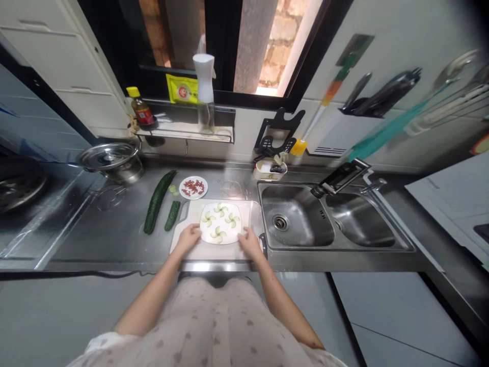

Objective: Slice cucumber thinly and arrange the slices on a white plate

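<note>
Steel counter (103,239) surrounds a pale cutting board (217,252); over that board, between both sets of fingertips, is the white plate (220,222). Left hand (188,238) and right hand (250,243) pinch opposite sides of its rim — probably to keep it level, so the pale green slices (219,234) hold their four pinwheels. Beyond the left fingers, a cut cucumber (172,215), whole cucumber (157,204) and small dish (193,198) sit beside the board, presumably within reach. Fingertips beneath the rim are hidden — whether the plate is lifted, I cannot tell. By the right wrist, a dark spotted object (263,239) is partly covered.
</note>
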The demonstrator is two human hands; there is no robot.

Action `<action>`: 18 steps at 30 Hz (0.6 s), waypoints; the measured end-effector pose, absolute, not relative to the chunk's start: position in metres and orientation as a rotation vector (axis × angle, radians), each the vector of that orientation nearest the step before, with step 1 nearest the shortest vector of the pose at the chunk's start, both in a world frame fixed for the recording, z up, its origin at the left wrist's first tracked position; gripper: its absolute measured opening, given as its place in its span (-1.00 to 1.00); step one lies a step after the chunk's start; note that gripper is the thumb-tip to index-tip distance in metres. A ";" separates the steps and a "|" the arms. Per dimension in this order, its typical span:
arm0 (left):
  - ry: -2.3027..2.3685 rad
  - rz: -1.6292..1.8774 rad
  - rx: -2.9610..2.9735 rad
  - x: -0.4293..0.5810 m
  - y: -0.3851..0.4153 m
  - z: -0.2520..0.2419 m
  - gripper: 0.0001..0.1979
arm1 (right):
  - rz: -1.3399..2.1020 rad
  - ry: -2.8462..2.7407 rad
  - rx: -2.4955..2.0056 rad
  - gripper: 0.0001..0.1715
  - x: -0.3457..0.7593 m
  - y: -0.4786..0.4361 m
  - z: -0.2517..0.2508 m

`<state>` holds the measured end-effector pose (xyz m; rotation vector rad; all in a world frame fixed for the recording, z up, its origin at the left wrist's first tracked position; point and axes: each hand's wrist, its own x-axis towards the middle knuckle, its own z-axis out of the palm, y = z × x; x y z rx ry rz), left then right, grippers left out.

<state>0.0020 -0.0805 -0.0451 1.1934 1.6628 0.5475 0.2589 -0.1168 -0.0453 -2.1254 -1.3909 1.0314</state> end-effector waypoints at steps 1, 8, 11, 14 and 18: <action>1.660 0.538 1.176 0.004 -0.080 -0.044 -0.57 | 1.040 -1.373 -2.120 -0.46 0.258 -0.116 -0.047; 1.649 0.529 1.199 0.008 -0.079 -0.055 -0.62 | 0.959 -1.411 -2.170 -0.61 0.255 -0.107 -0.059; 1.618 0.567 1.145 0.009 -0.078 -0.055 -0.65 | 0.893 -1.446 -2.182 -0.65 0.254 -0.104 -0.059; 1.531 0.641 1.042 0.009 -0.078 -0.050 -0.67 | 0.877 -1.425 -2.169 -0.67 0.255 -0.103 -0.055; 1.368 0.737 0.925 0.008 -0.082 -0.043 -0.62 | 0.887 -1.387 -2.117 -0.65 0.259 -0.103 -0.049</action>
